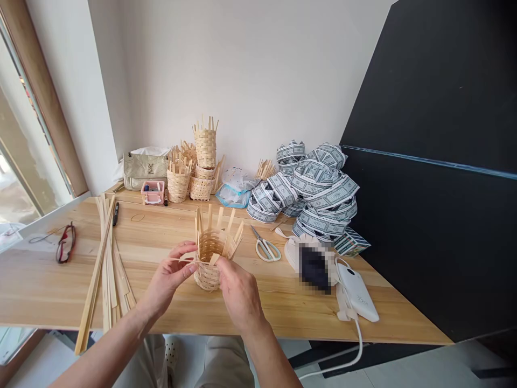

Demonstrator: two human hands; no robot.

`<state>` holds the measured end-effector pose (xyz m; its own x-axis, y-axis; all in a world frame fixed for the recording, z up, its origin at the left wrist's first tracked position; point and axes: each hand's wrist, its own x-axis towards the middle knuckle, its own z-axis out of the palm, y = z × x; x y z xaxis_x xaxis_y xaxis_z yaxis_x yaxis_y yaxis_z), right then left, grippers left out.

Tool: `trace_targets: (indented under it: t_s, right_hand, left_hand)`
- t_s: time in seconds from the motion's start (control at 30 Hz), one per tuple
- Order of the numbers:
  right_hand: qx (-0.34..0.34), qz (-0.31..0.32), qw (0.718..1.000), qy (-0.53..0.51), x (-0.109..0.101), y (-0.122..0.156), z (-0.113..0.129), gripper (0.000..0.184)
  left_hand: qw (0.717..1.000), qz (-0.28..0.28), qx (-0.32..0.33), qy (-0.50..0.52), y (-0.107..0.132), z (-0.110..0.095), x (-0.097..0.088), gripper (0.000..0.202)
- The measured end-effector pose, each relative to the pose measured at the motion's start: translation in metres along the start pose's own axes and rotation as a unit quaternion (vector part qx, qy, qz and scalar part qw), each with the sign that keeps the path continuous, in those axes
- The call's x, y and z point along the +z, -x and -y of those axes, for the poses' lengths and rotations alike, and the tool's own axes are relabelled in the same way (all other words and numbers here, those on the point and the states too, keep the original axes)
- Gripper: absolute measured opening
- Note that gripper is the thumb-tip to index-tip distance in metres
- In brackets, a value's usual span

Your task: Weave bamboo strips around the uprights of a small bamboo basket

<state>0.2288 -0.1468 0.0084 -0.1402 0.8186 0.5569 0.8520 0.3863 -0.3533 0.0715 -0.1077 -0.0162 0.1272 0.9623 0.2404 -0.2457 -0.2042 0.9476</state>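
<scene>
The left hand's thumb and fingers stand parted, a strip between; whether gripped, I can't tell. The right hand curls closed on the basket's rim, below centre. Scissors lie right, slats lower left.

Bright light comes from the left, where the tall glass pane washes out. The smooth white wall is evenly lit; the large black panel looks dark. Wide-angle stretch slants the edges; coarse pixelation masks a patch beside the white rectangular power bank.
</scene>
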Motion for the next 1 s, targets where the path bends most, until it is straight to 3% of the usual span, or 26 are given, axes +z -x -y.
trace_targets:
  t_s: [0.17,0.27,0.4,0.5,0.6,0.7,0.83,1.0]
  right_hand:
    - [-0.003,0.02,0.999,-0.037,-0.005,-0.005,-0.008,0.03]
    - [0.006,0.048,0.998,-0.039,-0.007,-0.007,-0.012,0.026]
    - [0.026,0.07,0.994,-0.074,-0.009,-0.013,-0.019,0.023]
    - [0.041,0.074,0.987,-0.139,-0.008,-0.021,-0.028,0.021]
    - [0.048,0.073,0.968,-0.234,-0.007,-0.028,-0.037,0.02]
    - [0.064,0.071,0.944,-0.316,-0.007,-0.033,-0.042,0.018]
    - [0.071,0.058,0.93,-0.355,-0.004,-0.034,-0.04,0.019]
    - [0.074,0.012,0.945,-0.32,0.004,-0.033,-0.038,0.022]
  left_hand:
    - [0.991,0.077,0.075,-0.085,-0.016,0.005,-0.015,0.049]
    - [0.97,0.132,0.114,-0.171,-0.028,0.01,-0.022,0.058]
    - [0.945,0.158,0.194,-0.211,-0.042,0.012,-0.023,0.06]
    - [0.942,0.157,0.222,-0.198,-0.049,0.012,-0.017,0.058]
    - [0.966,0.118,0.191,-0.13,-0.056,0.016,-0.01,0.082]
    - [0.989,0.098,0.098,-0.055,-0.062,0.019,-0.008,0.111]
    - [0.982,0.181,-0.04,-0.037,-0.06,0.011,-0.009,0.092]
    - [0.979,0.188,-0.074,-0.002,-0.051,-0.001,-0.004,0.077]
